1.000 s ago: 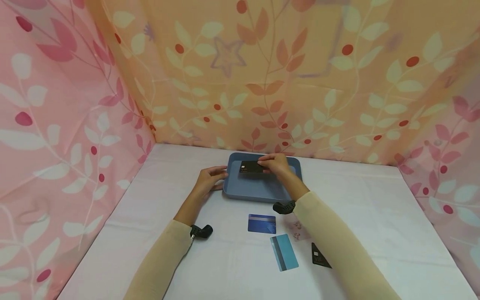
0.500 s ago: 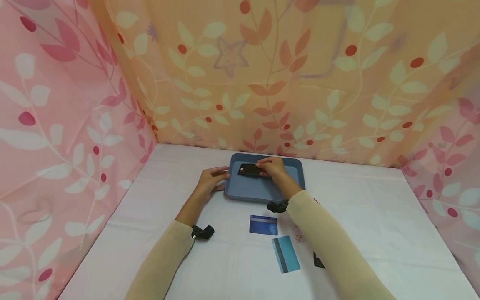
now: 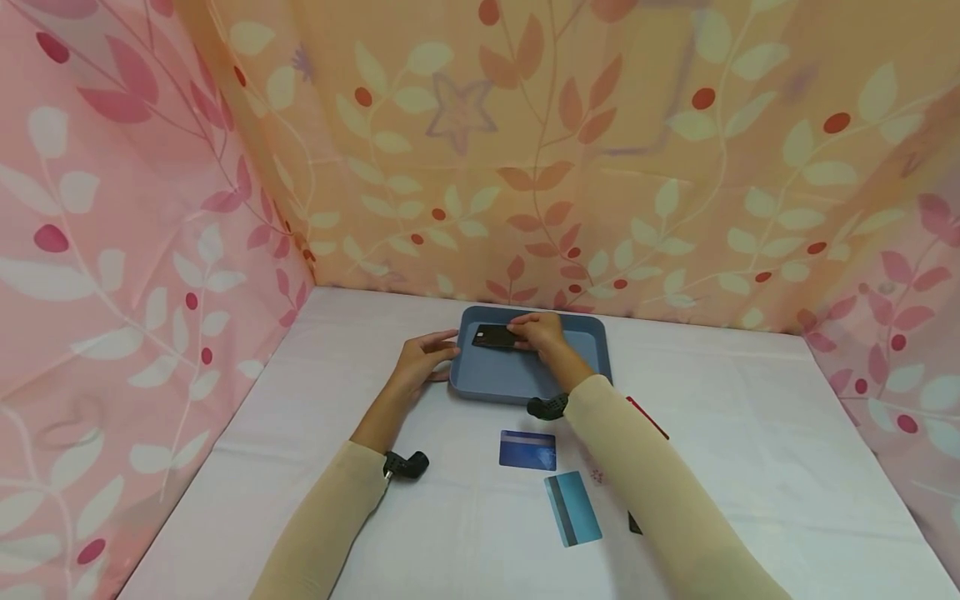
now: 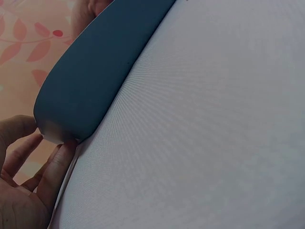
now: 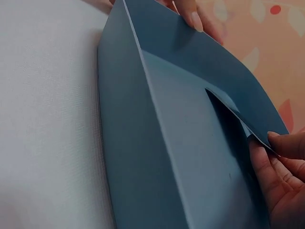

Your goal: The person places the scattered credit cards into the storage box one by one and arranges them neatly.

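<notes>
My right hand [image 3: 542, 333] pinches a black card [image 3: 491, 336] by its right end, thumb above and fingers beneath. The card is tilted over the floor of a blue-grey tray [image 3: 517, 397], inside its far left part. In the right wrist view, the far end of the black card [image 5: 228, 106] points down toward the tray's floor; a dark shadow lies beneath it. My left hand [image 3: 417, 360] holds the tray's left side at the rim, a fingertip reaching over the edge. In the left wrist view, its fingers [image 4: 56, 174] press the tray's outer wall.
On the white cloth [image 3: 442, 525] in front of the tray lie a dark blue card [image 3: 528, 450] and a light blue striped card [image 3: 573, 508]. My right sleeve partly covers a black card [image 3: 634, 523], a red-edged item [image 3: 648, 417] and a pinkish floral one [image 3: 596, 476]. Patterned curtains surround the table.
My right hand has moved slightly left and lower with the black card, bringing it closer to the tray's floor. The right sleeve has shifted left, uncovering the red edge. My left hand stays put.
</notes>
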`<control>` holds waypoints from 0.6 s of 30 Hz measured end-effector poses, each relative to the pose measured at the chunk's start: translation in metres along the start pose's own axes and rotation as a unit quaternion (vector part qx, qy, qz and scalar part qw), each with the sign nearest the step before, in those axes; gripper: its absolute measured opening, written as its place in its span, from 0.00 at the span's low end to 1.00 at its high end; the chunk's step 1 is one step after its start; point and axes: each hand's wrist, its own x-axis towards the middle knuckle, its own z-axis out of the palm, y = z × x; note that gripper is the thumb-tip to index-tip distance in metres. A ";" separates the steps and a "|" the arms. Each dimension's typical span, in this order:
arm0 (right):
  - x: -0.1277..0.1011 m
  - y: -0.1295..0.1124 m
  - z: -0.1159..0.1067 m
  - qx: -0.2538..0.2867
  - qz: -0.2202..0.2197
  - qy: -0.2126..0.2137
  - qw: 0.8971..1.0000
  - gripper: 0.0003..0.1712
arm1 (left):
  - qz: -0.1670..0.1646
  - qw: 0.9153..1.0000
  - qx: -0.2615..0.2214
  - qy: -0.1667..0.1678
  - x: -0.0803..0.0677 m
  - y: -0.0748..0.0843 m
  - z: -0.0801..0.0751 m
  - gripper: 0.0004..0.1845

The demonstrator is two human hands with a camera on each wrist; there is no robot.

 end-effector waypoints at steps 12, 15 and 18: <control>0.006 0.001 0.006 0.025 0.010 0.002 1.000 0.14 | 0.005 1.000 -0.002 -0.009 0.000 0.001 0.000 0.21; 0.008 0.001 0.007 0.026 0.004 0.013 1.000 0.11 | 0.002 1.000 0.002 -0.007 0.000 0.001 0.000 0.21; 0.006 0.000 0.009 0.026 -0.001 0.026 0.999 0.12 | 0.001 1.000 0.001 -0.008 0.000 0.001 0.000 0.21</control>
